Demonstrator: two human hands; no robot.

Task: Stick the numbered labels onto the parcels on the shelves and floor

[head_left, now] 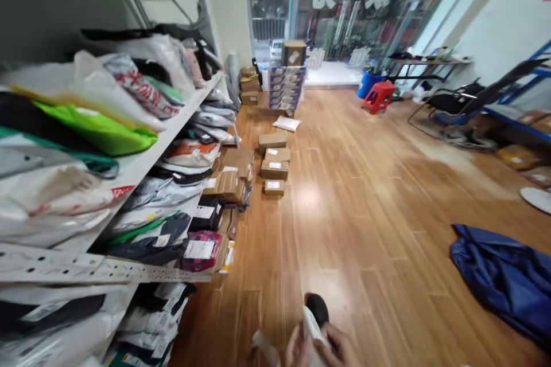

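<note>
At the bottom edge, my left hand [295, 346] and my right hand [341, 345] grip a narrow white item [313, 324] from either side. Fingers of both hands are bent round it, and its lower part is cut off by the frame. Whether it is a folded bag or a slim packet, I cannot tell. Just beyond it shows the tip of a black shoe [317, 308] on the floor. A pale, blurred strip [265, 347] of what looks like plastic lies left of my left hand.
Shelves [142, 152] packed with bagged parcels run along the left. Cardboard boxes [274, 169] line the wooden floor [370, 223] beside them. A blue sheet [499, 275] lies at right. Further off are a red stool [379, 97], a reclining chair [469, 97] and a glass front.
</note>
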